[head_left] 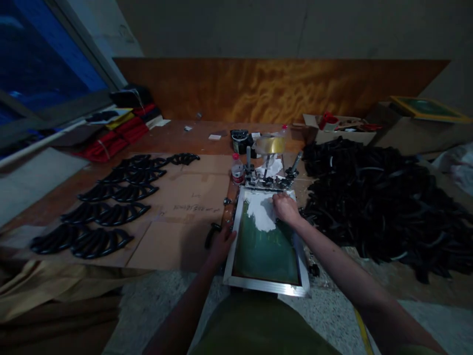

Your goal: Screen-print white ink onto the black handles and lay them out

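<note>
A metal-framed screen point(268, 285) with green mesh lies on the table in front of me, its far end at a clamp device point(268, 182). White paste point(258, 209) covers the far part of the mesh. My right hand point(286, 208) is closed over the paste at the upper right of the screen; what it grips is too small to make out. My left hand point(222, 243) is at the frame's left edge, beside a black curved piece point(211, 235); its fingers are partly hidden and dark.
Black curved pieces lie in fanned rows point(101, 242) on cardboard point(185, 197) at left. A large black heap point(369, 197) fills the right. Bottles point(237, 170), a black tub point(241, 142) and an open box point(340, 133) stand farther back.
</note>
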Motion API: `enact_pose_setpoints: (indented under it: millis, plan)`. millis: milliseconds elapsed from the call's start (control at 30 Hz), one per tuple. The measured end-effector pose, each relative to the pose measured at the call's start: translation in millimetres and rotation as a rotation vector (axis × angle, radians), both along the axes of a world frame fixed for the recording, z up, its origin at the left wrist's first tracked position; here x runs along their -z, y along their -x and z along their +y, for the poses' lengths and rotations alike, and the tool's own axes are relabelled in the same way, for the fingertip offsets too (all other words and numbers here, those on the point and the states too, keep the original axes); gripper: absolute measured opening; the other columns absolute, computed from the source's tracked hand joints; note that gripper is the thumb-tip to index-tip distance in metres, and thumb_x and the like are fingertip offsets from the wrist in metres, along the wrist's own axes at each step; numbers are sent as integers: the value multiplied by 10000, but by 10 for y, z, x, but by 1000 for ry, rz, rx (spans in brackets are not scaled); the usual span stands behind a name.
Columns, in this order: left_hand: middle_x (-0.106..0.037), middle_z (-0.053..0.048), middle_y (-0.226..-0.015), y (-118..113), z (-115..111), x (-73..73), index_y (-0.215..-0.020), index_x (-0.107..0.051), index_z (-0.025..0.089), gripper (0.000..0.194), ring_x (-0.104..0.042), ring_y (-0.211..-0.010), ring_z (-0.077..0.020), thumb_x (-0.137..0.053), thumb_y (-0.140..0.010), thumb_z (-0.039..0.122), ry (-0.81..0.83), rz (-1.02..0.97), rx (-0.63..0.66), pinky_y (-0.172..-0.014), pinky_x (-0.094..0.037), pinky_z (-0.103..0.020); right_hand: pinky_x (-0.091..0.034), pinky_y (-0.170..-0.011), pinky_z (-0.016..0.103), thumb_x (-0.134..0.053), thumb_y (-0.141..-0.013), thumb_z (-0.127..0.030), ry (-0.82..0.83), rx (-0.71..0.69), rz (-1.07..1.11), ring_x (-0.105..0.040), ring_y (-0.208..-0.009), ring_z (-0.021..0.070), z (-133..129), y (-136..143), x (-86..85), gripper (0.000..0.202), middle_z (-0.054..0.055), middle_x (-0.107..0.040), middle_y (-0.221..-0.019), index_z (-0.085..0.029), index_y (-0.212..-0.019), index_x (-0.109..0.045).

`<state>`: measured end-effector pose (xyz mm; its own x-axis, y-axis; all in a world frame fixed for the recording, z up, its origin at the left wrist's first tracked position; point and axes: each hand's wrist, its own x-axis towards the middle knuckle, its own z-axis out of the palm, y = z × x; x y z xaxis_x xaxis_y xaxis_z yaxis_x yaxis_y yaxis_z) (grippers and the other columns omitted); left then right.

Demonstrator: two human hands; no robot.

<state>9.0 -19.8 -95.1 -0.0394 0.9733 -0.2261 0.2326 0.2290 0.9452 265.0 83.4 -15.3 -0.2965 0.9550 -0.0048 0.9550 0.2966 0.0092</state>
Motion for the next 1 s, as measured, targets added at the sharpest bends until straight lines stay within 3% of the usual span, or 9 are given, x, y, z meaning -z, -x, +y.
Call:
enact_pose_setpoints:
  millis: [200,300,467,600,733,800,900,1000]
  plan:
    - [-669,-123,-1257,8,-5,8,-1300,-567,133,585,-615,-1169,-274,-564,-824,474,40,22,-2,-1005,-461,-392,-412,-839,325,-503,-809,-62,60,-464,62,-525,-977,248,-521,-5,74,221,132,-639,-969,-124,-987,-617]
    - [-674,-122,-1249,8,-5,8,-1312,-553,132,605,-613,-1172,-273,-570,-818,481,37,0,-1,-994,-470,-391,-404,-816,314,-535,-771,-53,101,-554,122,-521,-935,227,-531,-104,26,232,101,-634,-953,-145,-970,-610]
    - [-688,-125,-1223,-1,-12,-39,-1298,-557,132,624,-639,-1131,-279,-598,-792,496,65,-53,-16,-967,-492,-396,-398,-783,320,-496,-841,-86,-24,-386,184,-505,-909,230,-449,-64,95,155,106,-611,-937,-150,-927,-608]
    - [-702,-125,-1193,-4,-5,-41,-1291,-563,133,637,-644,-1126,-281,-622,-768,493,73,-91,-28,-972,-494,-402,-401,-813,326,-478,-827,-47,-40,-465,224,-495,-914,227,-644,-78,253,208,123,-605,-950,-131,-951,-622]
    - [-677,-121,-1248,0,5,-119,-1284,-569,152,618,-631,-1154,-277,-641,-752,459,74,-109,-29,-998,-481,-403,-415,-810,304,-517,-856,-120,21,-440,316,-530,-928,218,-487,-113,132,193,94,-620,-941,-153,-1007,-633]
    - [-679,-119,-1245,17,6,-259,-1294,-565,163,618,-635,-1142,-284,-645,-751,449,78,-127,-22,-975,-497,-408,-420,-821,290,-539,-889,-193,20,-331,351,-553,-975,220,-203,-83,-14,293,85,-631,-1009,-176,-1174,-607]
    - [-682,-93,-1242,55,33,-580,-1264,-604,198,555,-623,-1152,-292,-602,-790,487,77,-59,-27,-962,-502,-411,-432,-830,289,-588,-893,-280,-23,-84,335,-587,-990,230,260,-122,-251,526,85,-605,-1135,-245,-1406,-475]
    - [-686,-55,-1220,49,150,-921,-1126,-683,245,457,-602,-1171,-289,-493,-857,560,33,47,-54,-1015,-459,-433,-448,-834,317,-586,-887,-325,-161,102,375,-598,-986,254,530,-433,-414,572,104,-583,-1184,-257,-1439,-449]
